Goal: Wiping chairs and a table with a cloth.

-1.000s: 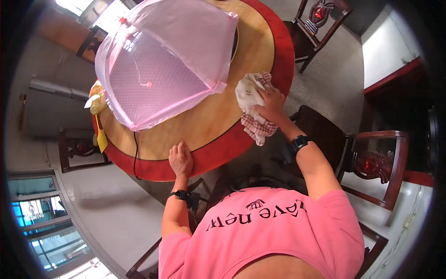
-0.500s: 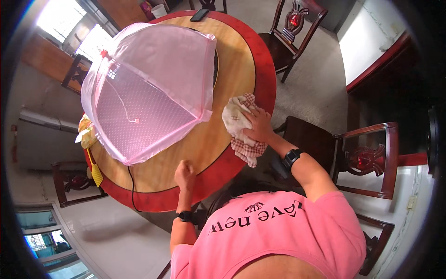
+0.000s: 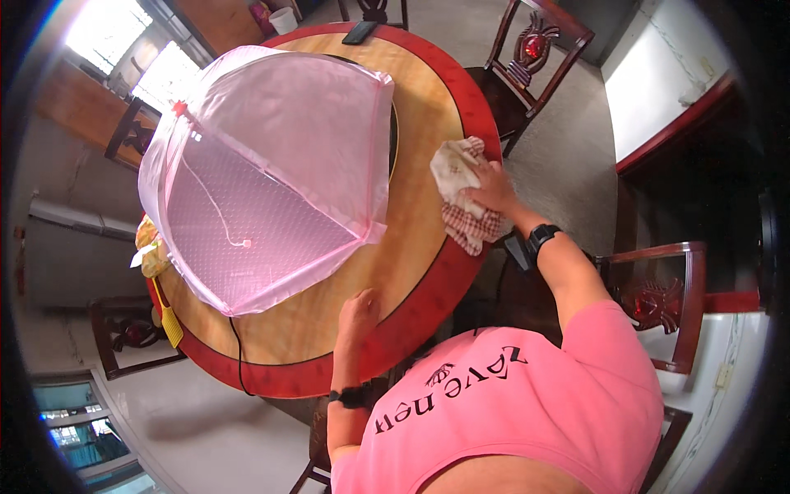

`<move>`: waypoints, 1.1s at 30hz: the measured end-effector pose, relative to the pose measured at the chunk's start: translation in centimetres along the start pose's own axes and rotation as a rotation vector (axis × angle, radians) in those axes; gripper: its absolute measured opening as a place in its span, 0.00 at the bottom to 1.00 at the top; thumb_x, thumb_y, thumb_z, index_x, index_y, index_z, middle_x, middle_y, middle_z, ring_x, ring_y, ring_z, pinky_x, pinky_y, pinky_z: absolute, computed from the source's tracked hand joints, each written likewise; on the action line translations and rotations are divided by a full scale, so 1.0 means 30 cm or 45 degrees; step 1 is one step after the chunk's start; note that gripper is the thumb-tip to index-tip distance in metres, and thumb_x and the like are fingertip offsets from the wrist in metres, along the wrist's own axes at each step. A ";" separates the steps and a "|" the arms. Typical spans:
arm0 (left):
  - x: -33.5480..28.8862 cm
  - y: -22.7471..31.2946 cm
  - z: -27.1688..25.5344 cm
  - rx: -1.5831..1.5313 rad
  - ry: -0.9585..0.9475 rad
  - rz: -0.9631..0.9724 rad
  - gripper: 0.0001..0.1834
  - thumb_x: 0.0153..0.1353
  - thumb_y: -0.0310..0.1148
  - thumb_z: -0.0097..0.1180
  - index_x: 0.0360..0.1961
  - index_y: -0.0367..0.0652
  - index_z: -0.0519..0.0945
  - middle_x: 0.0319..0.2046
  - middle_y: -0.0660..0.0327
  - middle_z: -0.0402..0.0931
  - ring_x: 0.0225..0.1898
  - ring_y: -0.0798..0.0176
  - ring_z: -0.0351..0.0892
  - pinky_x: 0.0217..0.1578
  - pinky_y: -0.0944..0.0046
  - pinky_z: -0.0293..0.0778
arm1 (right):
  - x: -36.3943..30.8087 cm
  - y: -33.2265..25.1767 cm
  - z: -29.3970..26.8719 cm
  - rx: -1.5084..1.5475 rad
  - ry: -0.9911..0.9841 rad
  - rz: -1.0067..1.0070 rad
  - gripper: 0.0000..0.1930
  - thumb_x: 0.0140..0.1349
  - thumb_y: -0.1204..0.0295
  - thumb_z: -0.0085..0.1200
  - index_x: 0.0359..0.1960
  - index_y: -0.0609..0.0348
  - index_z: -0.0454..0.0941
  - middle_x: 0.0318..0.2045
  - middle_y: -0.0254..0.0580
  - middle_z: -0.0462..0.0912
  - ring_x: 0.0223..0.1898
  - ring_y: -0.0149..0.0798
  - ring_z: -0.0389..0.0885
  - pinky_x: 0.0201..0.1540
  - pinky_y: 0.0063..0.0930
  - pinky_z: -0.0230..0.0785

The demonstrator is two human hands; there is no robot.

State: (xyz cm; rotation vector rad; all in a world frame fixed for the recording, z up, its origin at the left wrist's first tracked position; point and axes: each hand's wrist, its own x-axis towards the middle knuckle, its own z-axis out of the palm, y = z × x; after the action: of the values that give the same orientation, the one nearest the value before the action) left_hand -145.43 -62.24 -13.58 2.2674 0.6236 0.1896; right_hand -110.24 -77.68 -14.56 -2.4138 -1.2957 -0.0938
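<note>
My right hand (image 3: 493, 188) presses down on a crumpled cloth (image 3: 451, 170), cream with a red-and-white checked part, at the right side of the round table (image 3: 420, 198). Some of the cloth droops over the red rim. Nearer to me, my left hand (image 3: 360, 314) is curled into a fist at the front of the tabletop, with nothing visible in it. A pink mesh food cover (image 3: 271, 181) stands like a tent over the left and middle of the table; what lies beneath it is hidden.
Black cable (image 3: 239, 350) runs from under the cover over the front edge. A yellow fly swatter (image 3: 170, 323) and a patterned yellow bundle (image 3: 152, 251) are at the left rim. A dark phone (image 3: 360, 33) lies at the far edge. Carved wooden chairs (image 3: 535, 62) surround the table.
My right hand and the cloth have shifted to the right and away from me, onto the red rim. My left fist has moved slightly right. The view has shifted slightly.
</note>
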 end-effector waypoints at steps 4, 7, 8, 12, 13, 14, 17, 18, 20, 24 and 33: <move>0.015 0.028 0.005 0.014 0.065 -0.117 0.10 0.51 0.30 0.49 0.33 0.40 0.77 0.29 0.47 0.74 0.32 0.45 0.74 0.32 0.56 0.70 | 0.162 0.108 -0.021 -0.010 -0.182 0.134 0.37 0.41 0.50 0.54 0.57 0.40 0.59 0.56 0.40 0.59 0.49 0.50 0.62 0.51 0.41 0.59; 0.069 0.068 0.033 0.091 0.090 -0.219 0.09 0.51 0.31 0.47 0.31 0.41 0.77 0.30 0.48 0.74 0.32 0.45 0.74 0.32 0.54 0.70 | 0.262 0.206 -0.016 -0.128 -0.161 0.221 0.35 0.42 0.49 0.53 0.56 0.40 0.62 0.53 0.37 0.63 0.51 0.44 0.61 0.52 0.40 0.59; 0.093 0.088 0.047 0.153 0.081 -0.253 0.09 0.51 0.31 0.47 0.31 0.41 0.77 0.29 0.47 0.74 0.32 0.44 0.74 0.32 0.54 0.70 | 0.296 0.238 -0.018 -0.117 -0.171 0.204 0.35 0.42 0.49 0.53 0.56 0.40 0.62 0.53 0.37 0.63 0.51 0.44 0.61 0.52 0.40 0.59; 0.192 0.211 0.086 0.123 0.003 -0.380 0.10 0.52 0.32 0.46 0.32 0.41 0.76 0.29 0.46 0.74 0.33 0.43 0.73 0.32 0.52 0.69 | 0.408 0.279 -0.062 -0.039 -0.305 0.169 0.35 0.43 0.50 0.53 0.56 0.41 0.62 0.54 0.35 0.62 0.52 0.45 0.61 0.53 0.39 0.59; 0.218 0.236 0.102 0.152 -0.004 -0.355 0.10 0.52 0.31 0.48 0.34 0.40 0.76 0.31 0.47 0.74 0.35 0.46 0.74 0.34 0.55 0.70 | 0.435 0.299 -0.059 -0.020 -0.313 0.158 0.35 0.43 0.51 0.53 0.56 0.41 0.62 0.54 0.35 0.62 0.52 0.46 0.61 0.54 0.39 0.59; 0.239 0.260 0.113 0.180 -0.011 -0.331 0.11 0.53 0.31 0.49 0.36 0.39 0.77 0.34 0.48 0.75 0.37 0.49 0.75 0.37 0.58 0.70 | 0.461 0.317 -0.055 -0.002 -0.322 0.146 0.34 0.43 0.52 0.54 0.56 0.41 0.62 0.54 0.35 0.62 0.51 0.47 0.61 0.54 0.39 0.59; 0.286 0.330 0.150 0.102 0.054 -0.415 0.12 0.52 0.30 0.49 0.37 0.38 0.76 0.36 0.48 0.75 0.39 0.49 0.75 0.39 0.59 0.70 | 0.548 0.399 -0.047 -0.008 -0.341 0.062 0.34 0.43 0.52 0.53 0.56 0.42 0.62 0.55 0.37 0.60 0.51 0.49 0.61 0.54 0.40 0.59; 0.292 0.340 0.164 0.100 0.063 -0.433 0.12 0.52 0.30 0.49 0.37 0.38 0.76 0.36 0.48 0.75 0.39 0.49 0.75 0.39 0.59 0.70 | 0.575 0.417 -0.039 -0.002 -0.352 0.045 0.34 0.43 0.52 0.53 0.56 0.42 0.62 0.55 0.37 0.60 0.51 0.49 0.61 0.54 0.40 0.59; 0.294 0.347 0.193 0.151 0.043 -0.467 0.13 0.52 0.29 0.49 0.38 0.36 0.76 0.36 0.47 0.75 0.40 0.49 0.74 0.40 0.59 0.70 | 0.629 0.447 -0.021 0.012 -0.362 0.045 0.35 0.43 0.52 0.54 0.57 0.41 0.62 0.56 0.38 0.59 0.51 0.50 0.61 0.54 0.40 0.60; 0.284 0.369 0.209 0.118 0.082 -0.475 0.13 0.51 0.29 0.48 0.38 0.35 0.75 0.36 0.46 0.74 0.40 0.48 0.74 0.40 0.58 0.69 | 0.680 0.475 0.009 0.096 -0.356 0.111 0.35 0.43 0.53 0.54 0.57 0.40 0.61 0.56 0.39 0.60 0.50 0.52 0.62 0.54 0.40 0.60; 0.336 0.329 0.212 0.226 -0.009 -0.391 0.14 0.53 0.31 0.47 0.40 0.35 0.75 0.36 0.45 0.74 0.40 0.46 0.73 0.41 0.57 0.69 | 0.466 0.334 -0.066 -0.093 -0.384 -0.406 0.32 0.40 0.56 0.52 0.52 0.50 0.67 0.49 0.47 0.68 0.46 0.49 0.67 0.48 0.42 0.58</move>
State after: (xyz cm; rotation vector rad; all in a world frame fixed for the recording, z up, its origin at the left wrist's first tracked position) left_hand -130.91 -67.21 -11.51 2.3016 1.0084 -0.0257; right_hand -93.89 -72.37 -12.49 -2.3242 -1.8358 0.1427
